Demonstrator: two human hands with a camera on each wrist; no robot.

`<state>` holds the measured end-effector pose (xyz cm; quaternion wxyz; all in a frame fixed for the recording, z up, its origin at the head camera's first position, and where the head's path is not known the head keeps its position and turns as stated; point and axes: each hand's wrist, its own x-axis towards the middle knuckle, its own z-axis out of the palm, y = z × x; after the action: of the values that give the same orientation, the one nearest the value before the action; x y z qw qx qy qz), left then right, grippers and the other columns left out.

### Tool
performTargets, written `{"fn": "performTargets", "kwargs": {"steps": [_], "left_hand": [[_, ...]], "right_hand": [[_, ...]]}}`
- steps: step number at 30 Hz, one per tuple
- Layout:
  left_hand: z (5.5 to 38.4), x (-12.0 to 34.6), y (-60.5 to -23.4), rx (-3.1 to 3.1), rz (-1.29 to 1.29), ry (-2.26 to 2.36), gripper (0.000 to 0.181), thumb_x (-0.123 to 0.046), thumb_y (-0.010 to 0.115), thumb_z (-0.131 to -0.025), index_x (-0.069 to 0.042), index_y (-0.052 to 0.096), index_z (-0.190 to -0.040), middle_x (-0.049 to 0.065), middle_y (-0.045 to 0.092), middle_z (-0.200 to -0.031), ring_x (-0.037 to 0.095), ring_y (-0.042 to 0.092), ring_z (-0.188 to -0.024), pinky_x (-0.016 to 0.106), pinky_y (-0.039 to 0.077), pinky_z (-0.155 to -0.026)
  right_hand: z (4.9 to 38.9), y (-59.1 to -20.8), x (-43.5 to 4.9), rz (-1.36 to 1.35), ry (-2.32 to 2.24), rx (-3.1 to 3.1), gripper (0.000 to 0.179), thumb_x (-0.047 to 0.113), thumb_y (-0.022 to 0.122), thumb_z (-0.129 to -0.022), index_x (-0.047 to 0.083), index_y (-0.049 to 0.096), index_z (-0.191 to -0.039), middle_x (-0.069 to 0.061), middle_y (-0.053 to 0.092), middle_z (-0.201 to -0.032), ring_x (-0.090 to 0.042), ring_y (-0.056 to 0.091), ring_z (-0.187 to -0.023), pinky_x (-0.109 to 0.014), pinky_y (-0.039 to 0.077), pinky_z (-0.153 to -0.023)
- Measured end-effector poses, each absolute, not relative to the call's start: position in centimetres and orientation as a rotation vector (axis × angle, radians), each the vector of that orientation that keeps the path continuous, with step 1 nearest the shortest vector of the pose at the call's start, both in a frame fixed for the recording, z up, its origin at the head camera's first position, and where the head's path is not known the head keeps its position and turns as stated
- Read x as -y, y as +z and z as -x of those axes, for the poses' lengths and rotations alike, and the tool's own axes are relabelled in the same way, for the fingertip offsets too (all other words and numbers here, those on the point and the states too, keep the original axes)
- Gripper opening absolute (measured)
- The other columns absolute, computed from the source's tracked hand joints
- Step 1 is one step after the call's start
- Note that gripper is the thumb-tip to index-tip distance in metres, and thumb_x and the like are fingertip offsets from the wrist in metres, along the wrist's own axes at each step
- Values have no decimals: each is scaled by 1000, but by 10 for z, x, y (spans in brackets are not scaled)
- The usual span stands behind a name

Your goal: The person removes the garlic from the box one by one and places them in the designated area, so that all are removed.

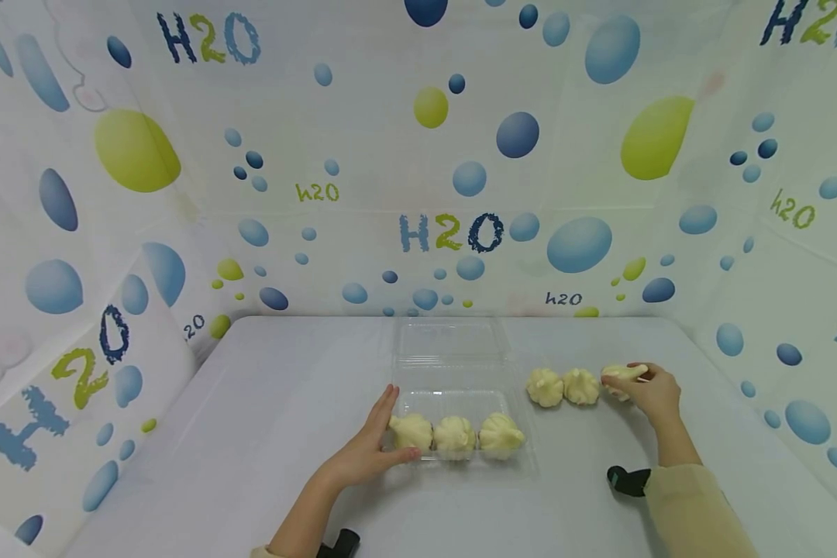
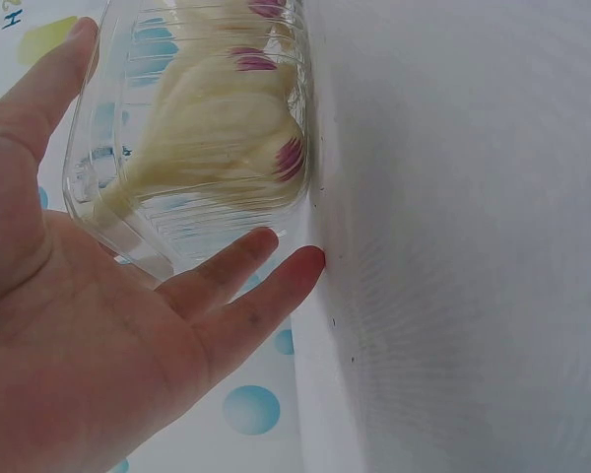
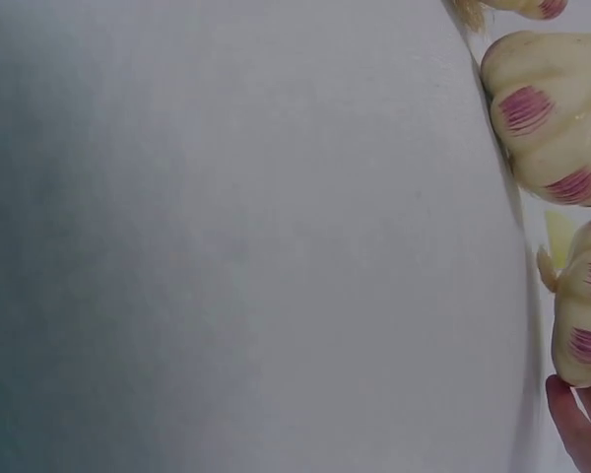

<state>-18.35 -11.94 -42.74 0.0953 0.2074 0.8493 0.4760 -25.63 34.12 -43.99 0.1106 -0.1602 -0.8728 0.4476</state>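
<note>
A clear plastic clamshell box [image 1: 418, 399] stands at the middle of the table with its lid laid back. Along its front sit three garlic bulbs [image 1: 455, 438] in a row. My left hand [image 1: 370, 449] touches the box's left end, fingers spread along the side and thumb at the front corner. The left wrist view shows that hand [image 2: 89, 335] against the ribbed end wall. To the right of the box, my right hand [image 1: 652, 391] pinches a garlic bulb [image 1: 621, 376] by thumb and fingers. In the right wrist view, fingertips [image 3: 568, 424] touch this purple-streaked bulb [image 3: 583, 315].
Two more garlic bulbs [image 1: 581, 387] lie side by side between the box and my right hand. The transparent lid [image 1: 449, 341] reaches toward the table's back edge. A printed cloth with blue and green dots [image 1: 470, 178] hangs behind the white table [image 1: 307, 364].
</note>
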Motion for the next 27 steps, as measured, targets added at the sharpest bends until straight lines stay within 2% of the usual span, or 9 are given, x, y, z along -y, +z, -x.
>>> {"fn": "performTargets", "kwargs": {"steps": [19,23,27], "left_hand": [[186,120,-432,-2540,-595,1391,98,-35,68,-82,-14,-1,-148,13,-7,-152,39,5,-136,59,35,-93],[185,119,-429,-2531,-603,1408,98,-32,69,-82,-14,-1,-148,13,-7,-152,40,6,-136,59,36,-91],[185,119,-430,-2523,-607,1415,98,-31,69,-82,-14,-1,-148,13,-7,-152,40,5,-136,60,36,-91]], "right_hand": [[257,-440,-342,496,1316,2667,84,54,69,-73,-5,45,-126,-30,43,-125,-38,43,-106,-27,44,-65],[257,-440,-341,511,1355,2666,89,55,68,-73,-7,40,-130,-31,40,-129,-40,41,-112,-37,46,-76],[256,-438,-341,509,1386,2665,96,55,67,-74,-10,31,-136,-33,34,-134,-43,35,-119,-49,41,-90]]}}
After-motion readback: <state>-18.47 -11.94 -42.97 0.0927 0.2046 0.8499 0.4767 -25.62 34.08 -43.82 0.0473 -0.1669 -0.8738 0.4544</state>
